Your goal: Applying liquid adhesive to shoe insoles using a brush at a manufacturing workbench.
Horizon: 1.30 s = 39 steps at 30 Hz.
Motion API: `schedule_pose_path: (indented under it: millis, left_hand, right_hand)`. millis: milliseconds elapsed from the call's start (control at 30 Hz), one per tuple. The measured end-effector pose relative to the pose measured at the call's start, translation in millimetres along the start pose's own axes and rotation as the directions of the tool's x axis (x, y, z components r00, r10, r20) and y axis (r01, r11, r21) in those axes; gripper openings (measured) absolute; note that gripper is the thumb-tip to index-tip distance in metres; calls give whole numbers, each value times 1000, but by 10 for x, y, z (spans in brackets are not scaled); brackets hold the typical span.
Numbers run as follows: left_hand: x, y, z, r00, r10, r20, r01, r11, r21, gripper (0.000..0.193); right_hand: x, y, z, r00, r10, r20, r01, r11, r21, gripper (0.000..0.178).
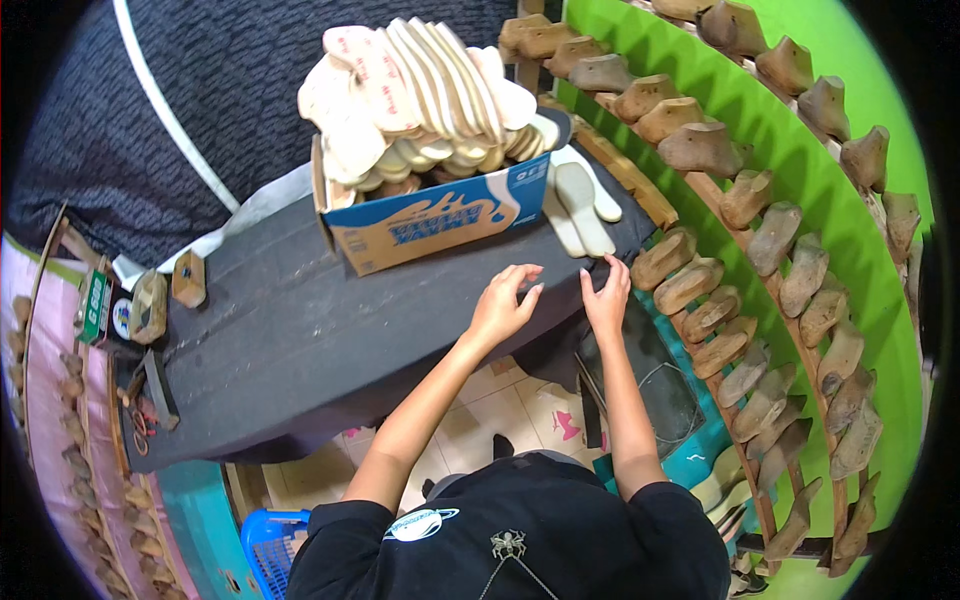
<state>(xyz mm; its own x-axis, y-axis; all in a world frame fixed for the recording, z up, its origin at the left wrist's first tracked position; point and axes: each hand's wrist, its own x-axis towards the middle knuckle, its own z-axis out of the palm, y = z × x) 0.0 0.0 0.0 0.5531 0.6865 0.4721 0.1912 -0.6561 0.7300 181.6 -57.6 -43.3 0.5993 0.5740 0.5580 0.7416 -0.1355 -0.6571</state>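
My left hand (506, 303) hovers over the front part of the dark-covered table, its fingers curved and apart, holding nothing. Farther right, my right hand (606, 298) has its thumb and fingers spread; the fingertips are at the near end of a pale shoe sole (583, 205), and I cannot tell if they touch it. More pale soles (598, 184) lie beside and partly under that one. Just left of them stands a blue and brown cardboard box (440, 222), heaped with many cream shoe soles (440, 85), some with red print.
Wooden shoe lasts (700, 148) line racks along the green wall at right. On the table's left end are a green tin (95, 308), a wooden block (189, 279), a whetstone-like bar (160, 390) and scissors (140, 430). A blue plastic basket (262, 545) sits below.
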Motion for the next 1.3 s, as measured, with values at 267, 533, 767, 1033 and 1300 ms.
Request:
schedule_pose_path:
  millis: [267,533,767,1033,1300]
  left_hand:
    - [585,-50,542,996,-20,86,30,992,-119,24]
    - [677,-236,459,996,-73,59,81,987,-139,26]
    - [634,-338,204,973,-194,-128,143,935,-323,32]
    - [469,-61,-12,921,-360,-149,310,909,-278,66]
    - [161,-98,-403,842,-427,-329,417,903,-104,72]
  right_hand:
    - [552,335,75,993,-75,90,99,946,-307,57]
    - [535,222,9,992,-130,-5,124,960,-251,55]
    - [-34,-29,-430,932,-362,-28,347,912,-220,52]
    - [-736,4,-824,760,-645,76,646,737,-199,52]
    - [-620,-111,-650,520,-851,72,851,507,-138,36]
